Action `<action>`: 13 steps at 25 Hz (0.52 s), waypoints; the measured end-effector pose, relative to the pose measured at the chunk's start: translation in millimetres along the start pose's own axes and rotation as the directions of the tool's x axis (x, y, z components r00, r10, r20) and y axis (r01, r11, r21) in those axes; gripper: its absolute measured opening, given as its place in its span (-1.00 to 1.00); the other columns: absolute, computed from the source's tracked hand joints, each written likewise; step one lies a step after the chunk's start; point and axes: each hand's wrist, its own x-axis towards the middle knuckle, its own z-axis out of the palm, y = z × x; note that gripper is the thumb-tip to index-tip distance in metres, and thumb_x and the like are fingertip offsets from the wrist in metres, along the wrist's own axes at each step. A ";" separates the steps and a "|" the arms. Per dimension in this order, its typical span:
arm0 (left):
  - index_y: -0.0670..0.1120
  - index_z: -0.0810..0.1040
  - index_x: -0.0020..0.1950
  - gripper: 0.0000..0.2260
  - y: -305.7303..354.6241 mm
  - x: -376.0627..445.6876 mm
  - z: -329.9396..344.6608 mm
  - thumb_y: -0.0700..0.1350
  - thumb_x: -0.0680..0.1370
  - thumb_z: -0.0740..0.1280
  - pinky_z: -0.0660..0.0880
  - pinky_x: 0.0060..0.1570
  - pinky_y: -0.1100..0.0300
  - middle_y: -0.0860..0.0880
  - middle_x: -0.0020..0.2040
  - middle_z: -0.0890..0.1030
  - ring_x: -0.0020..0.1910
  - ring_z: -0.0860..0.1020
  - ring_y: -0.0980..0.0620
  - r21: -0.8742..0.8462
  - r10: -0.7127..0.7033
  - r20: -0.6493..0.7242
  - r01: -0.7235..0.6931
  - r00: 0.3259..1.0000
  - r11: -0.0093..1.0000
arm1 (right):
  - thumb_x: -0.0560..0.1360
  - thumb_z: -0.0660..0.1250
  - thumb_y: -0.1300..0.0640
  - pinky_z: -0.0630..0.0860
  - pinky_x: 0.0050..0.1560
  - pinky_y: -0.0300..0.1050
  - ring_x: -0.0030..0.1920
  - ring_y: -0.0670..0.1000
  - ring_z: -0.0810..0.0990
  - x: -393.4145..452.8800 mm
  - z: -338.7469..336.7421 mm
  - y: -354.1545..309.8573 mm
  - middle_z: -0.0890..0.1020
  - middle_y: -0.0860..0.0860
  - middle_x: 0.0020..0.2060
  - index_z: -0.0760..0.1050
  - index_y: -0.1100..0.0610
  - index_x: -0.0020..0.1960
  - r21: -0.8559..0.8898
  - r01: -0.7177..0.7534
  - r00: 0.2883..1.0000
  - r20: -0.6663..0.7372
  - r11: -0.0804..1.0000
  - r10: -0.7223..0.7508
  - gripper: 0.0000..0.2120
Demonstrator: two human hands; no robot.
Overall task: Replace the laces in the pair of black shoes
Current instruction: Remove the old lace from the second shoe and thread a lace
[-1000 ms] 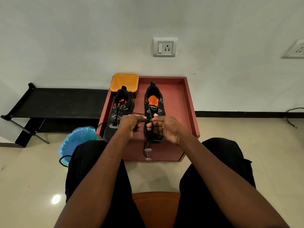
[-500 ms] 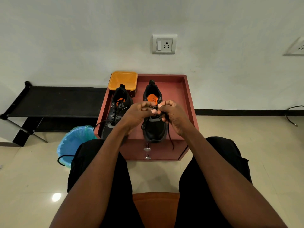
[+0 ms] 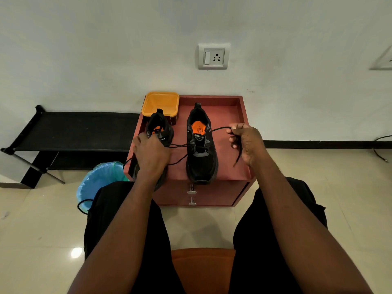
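So that the thin black lace (image 3: 220, 128) pulls tight through the black mesh shoe (image 3: 201, 158) between our hands, our right hand (image 3: 247, 143) and left hand (image 3: 151, 154) each pinch one end.

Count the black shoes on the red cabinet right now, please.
2. One black shoe stands mid-cabinet, its lace pulled out sideways by the right hand. The other shoe sits at the cabinet's left edge, partly hidden behind the left hand.

A red cabinet (image 3: 231, 166) carries two black shoes (image 3: 201, 153) (toes nearest) and a yellow tub (image 3: 160, 102).
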 end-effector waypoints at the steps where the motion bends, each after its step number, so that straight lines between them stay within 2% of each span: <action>1: -0.19 0.54 0.27 -0.64 6.7 1.2 -1.0 -0.22 0.47 0.34 0.37 0.33 -0.04 -0.16 0.29 0.47 0.33 0.38 -0.17 -0.187 0.082 -0.023 -0.085 0.996 0.979 | 0.59 0.24 0.32 0.34 -0.48 -0.25 -0.43 -0.07 0.47 -3.4 3.7 2.4 0.67 0.04 -0.25 0.52 0.24 0.09 -0.084 -0.001 0.998 0.062 0.996 0.006 -0.87; 2: -0.15 0.53 0.32 -0.62 15.5 2.4 -2.1 -0.24 0.49 0.34 0.41 0.31 0.05 -0.09 0.29 0.51 0.32 0.44 -0.07 -0.422 0.144 0.010 -0.126 0.990 0.898 | 0.59 0.26 0.29 0.32 -0.49 -0.25 -0.44 -0.08 0.46 -7.3 8.8 5.5 0.67 0.03 -0.26 0.51 0.24 0.10 -0.170 0.007 0.991 0.132 0.985 0.016 -0.88; 3: -0.12 0.51 0.35 -0.62 24.5 1.4 -2.1 -0.24 0.53 0.36 0.44 0.26 0.16 -0.03 0.28 0.54 0.28 0.48 0.03 -0.613 0.204 0.104 -0.099 0.973 0.784 | 0.59 0.28 0.26 0.30 -0.50 -0.27 -0.46 -0.09 0.44 -11.2 14.6 8.2 0.67 0.02 -0.27 0.50 0.22 0.09 -0.245 0.023 0.979 0.202 0.969 0.028 -0.90; 4: -0.11 0.50 0.36 -0.63 32.0 -1.1 -1.6 -0.21 0.55 0.37 0.46 0.21 0.22 -0.01 0.25 0.57 0.24 0.52 0.09 -0.729 0.266 0.199 -0.039 0.943 0.684 | 0.59 0.29 0.22 0.28 -0.51 -0.27 -0.47 -0.10 0.43 -13.9 20.1 10.5 0.67 0.01 -0.28 0.50 0.19 0.06 -0.297 0.045 0.964 0.264 0.954 0.037 -0.93; 6: -0.14 0.52 0.30 -0.69 39.7 -2.8 4.0 -0.20 0.56 0.39 0.51 0.14 0.24 -0.06 0.12 0.65 0.12 0.61 0.10 -0.793 0.370 0.313 0.026 0.874 0.609 | 0.59 0.33 0.15 0.26 -0.51 -0.27 -0.48 -0.09 0.41 -16.0 28.3 13.0 0.65 -0.01 -0.30 0.51 0.14 0.00 -0.328 0.079 0.941 0.336 0.942 0.038 -0.95; 8: -0.18 0.58 0.15 -0.83 43.1 -4.6 7.5 -0.24 0.57 0.38 0.56 0.01 0.26 -0.07 -0.08 0.69 -0.09 0.65 0.10 -0.815 0.414 0.351 0.056 0.840 0.577 | 0.58 0.36 0.10 0.27 -0.51 -0.27 -0.48 -0.09 0.40 -14.7 30.6 12.6 0.64 0.00 -0.32 0.52 0.12 -0.03 -0.307 0.090 0.944 0.330 0.947 0.017 -0.90; 10: -0.20 0.62 0.03 -0.92 43.1 -2.5 6.6 -0.22 0.59 0.35 0.55 -0.17 0.26 -0.04 -0.25 0.64 -0.29 0.59 0.11 -0.834 0.369 0.358 0.117 0.857 0.538 | 0.56 0.39 0.10 0.27 -0.50 -0.26 -0.48 -0.09 0.40 -12.4 27.7 11.9 0.61 0.00 -0.35 0.53 0.14 -0.05 -0.289 0.085 0.961 0.275 0.954 -0.003 -0.89; 12: -0.17 0.62 -0.03 -0.91 39.5 1.4 4.8 -0.19 0.61 0.34 0.44 -0.36 0.23 -0.02 -0.32 0.57 -0.39 0.47 0.11 -0.838 0.220 0.332 0.180 0.917 0.515 | 0.57 0.37 0.18 0.29 -0.47 -0.25 -0.45 -0.09 0.41 -8.9 22.2 10.0 0.60 0.00 -0.35 0.57 0.20 0.00 -0.274 0.065 0.972 0.234 0.960 0.001 -0.92; 13: -0.14 0.62 -0.07 -0.89 37.2 3.8 4.4 -0.18 0.61 0.33 0.37 -0.40 0.23 -0.01 -0.33 0.54 -0.40 0.43 0.11 -0.825 0.122 0.293 0.187 0.948 0.533 | 0.58 0.33 0.24 0.31 -0.44 -0.25 -0.43 -0.08 0.43 -6.7 19.2 8.5 0.60 0.02 -0.32 0.59 0.25 0.05 -0.267 0.052 0.973 0.233 0.962 0.012 -0.90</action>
